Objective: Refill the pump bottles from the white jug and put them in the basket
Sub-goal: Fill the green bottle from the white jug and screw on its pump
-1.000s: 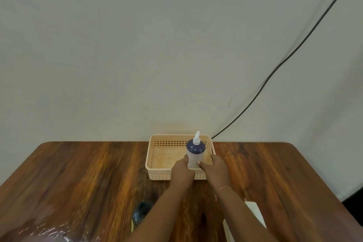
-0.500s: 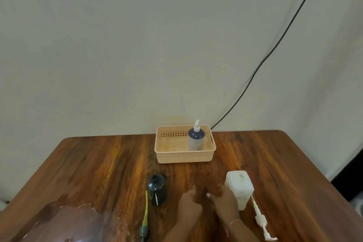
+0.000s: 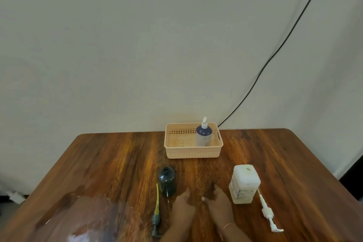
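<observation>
A blue-and-white pump bottle [image 3: 203, 135] stands upright in the right part of the peach basket [image 3: 193, 152] at the table's far edge. A dark green bottle [image 3: 167, 181] stands uncapped in front of the basket; its pump with a yellow tube [image 3: 156, 212] lies beside it on the left. The white jug [image 3: 244, 185] stands at the right, open on top, and a white pump [image 3: 266, 212] lies to its right. My left hand [image 3: 182, 208] and my right hand [image 3: 219, 205] rest low on the table between the green bottle and the jug, holding nothing.
The wooden table [image 3: 117, 163] has a shiny wet patch [image 3: 82, 216] at the near left. A black cable [image 3: 275, 53] runs down the wall behind the basket.
Both hands let go of the blue-and-white bottle in the basket and drew back to the near table. The view tilted down, showing the green bottle, the jug and both pumps.
</observation>
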